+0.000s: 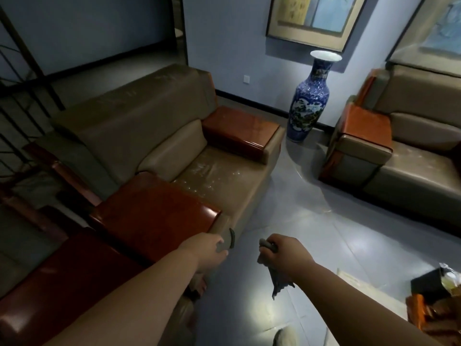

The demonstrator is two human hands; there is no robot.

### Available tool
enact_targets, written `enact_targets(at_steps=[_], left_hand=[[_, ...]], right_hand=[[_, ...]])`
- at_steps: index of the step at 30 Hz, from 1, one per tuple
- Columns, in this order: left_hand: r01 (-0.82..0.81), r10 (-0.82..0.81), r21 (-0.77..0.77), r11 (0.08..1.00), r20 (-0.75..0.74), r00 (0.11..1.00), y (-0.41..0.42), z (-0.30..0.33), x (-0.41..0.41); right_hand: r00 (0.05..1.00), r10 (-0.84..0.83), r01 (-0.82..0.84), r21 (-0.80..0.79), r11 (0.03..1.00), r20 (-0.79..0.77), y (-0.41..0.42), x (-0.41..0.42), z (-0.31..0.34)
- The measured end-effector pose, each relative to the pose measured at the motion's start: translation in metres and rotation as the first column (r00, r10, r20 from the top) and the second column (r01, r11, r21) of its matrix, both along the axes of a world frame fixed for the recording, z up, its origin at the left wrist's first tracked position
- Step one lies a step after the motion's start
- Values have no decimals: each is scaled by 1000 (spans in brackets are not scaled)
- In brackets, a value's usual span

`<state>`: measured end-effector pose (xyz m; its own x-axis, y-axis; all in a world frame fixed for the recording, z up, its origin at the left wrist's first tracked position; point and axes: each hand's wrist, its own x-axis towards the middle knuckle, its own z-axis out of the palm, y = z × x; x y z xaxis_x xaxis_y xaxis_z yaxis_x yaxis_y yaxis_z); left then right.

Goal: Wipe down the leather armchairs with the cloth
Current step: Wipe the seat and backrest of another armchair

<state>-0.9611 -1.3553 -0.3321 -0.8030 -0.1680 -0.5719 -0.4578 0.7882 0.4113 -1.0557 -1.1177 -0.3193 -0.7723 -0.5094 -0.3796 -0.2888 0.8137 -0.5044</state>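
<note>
The right hand (282, 253) is curled tight around a gray cloth (278, 283). A bit of the cloth pokes out over the fingers, and the rest hangs down below the hand, over the floor (311, 233). The left hand (209, 250) reaches out near the front corner of the closest armchair (154, 136). Its fingers are bent around something small and gray (228, 240), but I cannot tell what that thing is.

The armchair is tan leather with shiny red-brown wooden arm tops. One wooden arm top (152, 211) is near, just past the left hand. The other (239, 129) is on the far right side of the chair. The seat (217, 176) has white specks and scuffs on it.

A tall blue and white vase (310, 98) stands on the floor by the far wall, between this armchair and a second armchair (409, 151) on the right. That one is tan with wooden arm tops too, and its seat looks dusty.

Two framed pictures hang on the far wall; one (314, 18) is above the vase. A black box (429, 283) with stuff in it sits near on the right.
</note>
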Motion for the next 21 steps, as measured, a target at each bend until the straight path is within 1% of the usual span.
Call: enact_targets(at_steps=[3, 5, 11, 16, 21], left_hand=[[-68, 68, 8, 998, 23, 997, -10, -7, -29], [-92, 92, -19, 996, 26, 995, -18, -12, -51], [-235, 240, -79, 969, 61, 969, -27, -15, -141], [-327, 330, -45, 944, 87, 940, -23, -27, -209], [-394, 389, 22, 919, 121, 913, -23, -45, -240]], right_hand=[[999, 52, -53, 20, 998, 11, -15, -43, -13], [994, 107, -107, 27, 994, 15, -25, -74, -19], [972, 225, -229, 44, 973, 66, -46, -203, -35], [948, 306, -313, 78, 947, 88, -69, -292, -49], [910, 400, -412, 121, 903, 112, -102, -336, -70]])
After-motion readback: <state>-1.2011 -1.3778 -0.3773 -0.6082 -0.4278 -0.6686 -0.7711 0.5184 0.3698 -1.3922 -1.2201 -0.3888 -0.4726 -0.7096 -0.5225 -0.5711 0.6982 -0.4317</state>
